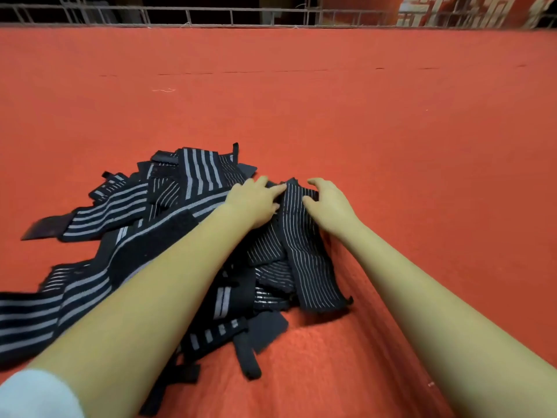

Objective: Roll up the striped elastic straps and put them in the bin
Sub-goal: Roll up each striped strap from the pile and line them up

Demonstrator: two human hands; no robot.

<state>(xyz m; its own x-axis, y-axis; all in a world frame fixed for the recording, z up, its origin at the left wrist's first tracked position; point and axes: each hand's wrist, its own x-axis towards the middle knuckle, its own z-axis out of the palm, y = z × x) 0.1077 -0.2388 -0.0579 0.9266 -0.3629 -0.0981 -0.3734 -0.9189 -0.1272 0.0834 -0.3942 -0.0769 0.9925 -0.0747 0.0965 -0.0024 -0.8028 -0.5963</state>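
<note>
A heap of black elastic straps with grey stripes (168,206) lies on the red cloth-covered table (301,101). One thin-striped strap (307,254) runs from the far top of the heap toward me on its right side. My left hand (256,203) presses on the far end of this strap, fingers spread over it. My right hand (328,203) curls its fingers over the same end from the right. Whether either hand truly grips the strap is unclear. No bin is in view.
Bare red cloth stretches far beyond and to the right of the heap. A metal wire railing (229,16) runs along the far edge. A loose thread (164,90) lies on the cloth at the back left.
</note>
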